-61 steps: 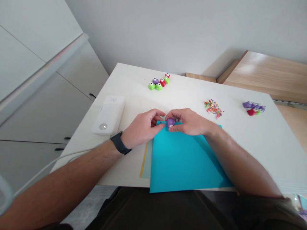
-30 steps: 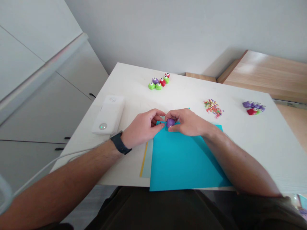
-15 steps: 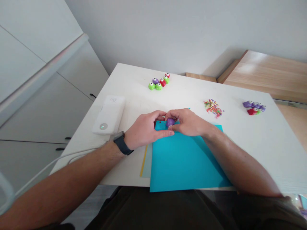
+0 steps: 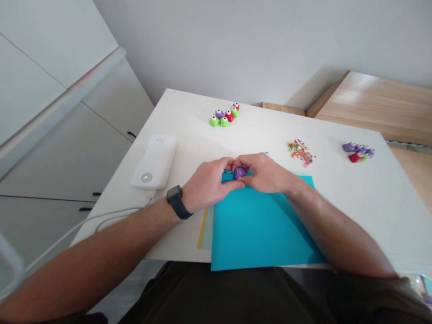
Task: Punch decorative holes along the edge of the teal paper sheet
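Note:
A small purple paper punch [image 4: 239, 172] sits on the far edge of a turquoise paper sheet [image 4: 259, 225] lying on the white table [image 4: 189, 117]. My right hand [image 4: 266, 173] is closed round the punch from the right. My left hand [image 4: 209, 184], with a dark watch on the wrist, pinches the sheet's far edge just left of the punch. Small punched holes show in the sheet beside the left fingers. Under the turquoise sheet lie a pale blue and a yellow sheet [image 4: 203, 227], of which only strips show.
A white device [image 4: 154, 161] with a cable lies to the left. Several green, red and purple punches [image 4: 224, 115] stand at the far side. A heap of coloured paper bits [image 4: 299, 151] and more punches [image 4: 357, 152] lie to the right. White cabinets stand left, a wooden surface [image 4: 381, 103] right.
My left hand has slid right along the sheet's far edge, closer to the punch. The right hand and punch have stayed in place.

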`<state>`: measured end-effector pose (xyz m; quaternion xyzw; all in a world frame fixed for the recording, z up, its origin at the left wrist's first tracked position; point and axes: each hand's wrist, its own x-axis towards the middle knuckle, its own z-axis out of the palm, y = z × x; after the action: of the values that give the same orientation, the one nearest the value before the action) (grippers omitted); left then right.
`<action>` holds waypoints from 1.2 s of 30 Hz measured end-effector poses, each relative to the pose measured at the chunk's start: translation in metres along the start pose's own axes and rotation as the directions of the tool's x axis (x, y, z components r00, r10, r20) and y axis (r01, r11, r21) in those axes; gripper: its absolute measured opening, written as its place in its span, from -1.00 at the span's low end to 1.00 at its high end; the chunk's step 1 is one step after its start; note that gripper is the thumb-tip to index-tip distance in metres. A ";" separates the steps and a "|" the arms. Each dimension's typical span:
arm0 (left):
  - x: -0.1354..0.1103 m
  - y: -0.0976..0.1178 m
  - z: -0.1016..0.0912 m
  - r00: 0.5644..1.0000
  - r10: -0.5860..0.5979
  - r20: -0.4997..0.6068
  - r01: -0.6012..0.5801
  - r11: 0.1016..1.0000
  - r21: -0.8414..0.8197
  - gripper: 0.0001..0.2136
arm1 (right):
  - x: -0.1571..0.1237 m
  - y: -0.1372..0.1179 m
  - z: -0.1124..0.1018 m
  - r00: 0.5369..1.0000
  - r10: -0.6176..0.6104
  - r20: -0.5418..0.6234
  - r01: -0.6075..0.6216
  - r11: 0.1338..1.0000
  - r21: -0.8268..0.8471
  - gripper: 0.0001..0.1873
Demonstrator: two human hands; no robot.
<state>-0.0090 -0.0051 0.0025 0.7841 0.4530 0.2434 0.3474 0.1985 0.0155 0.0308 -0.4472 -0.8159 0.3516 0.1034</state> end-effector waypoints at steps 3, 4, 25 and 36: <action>0.000 0.003 0.001 1.000 -0.010 -0.011 0.010 1.000 0.015 -0.60 | 0.000 -0.001 -0.001 1.000 -0.001 -0.009 0.001 1.000 -0.020 -0.80; 0.000 0.003 0.001 1.000 -0.010 -0.015 0.010 1.000 0.014 -0.61 | 0.001 0.000 -0.001 1.000 -0.001 -0.004 0.001 1.000 -0.020 -0.81; -0.002 -0.008 -0.008 0.996 -0.092 -0.010 0.092 0.996 -0.008 -0.71 | -0.002 0.010 -0.011 1.000 0.001 0.029 -0.002 0.999 0.053 -0.71; -0.002 -0.009 -0.008 0.996 -0.093 -0.013 0.093 0.996 0.006 -0.69 | -0.004 0.010 -0.013 0.998 -0.026 0.056 0.024 0.999 0.039 -0.67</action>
<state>-0.0199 -0.0009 0.0005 0.7620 0.4918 0.2303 0.3528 0.2139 0.0226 0.0342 -0.4246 -0.8173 0.3782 0.0933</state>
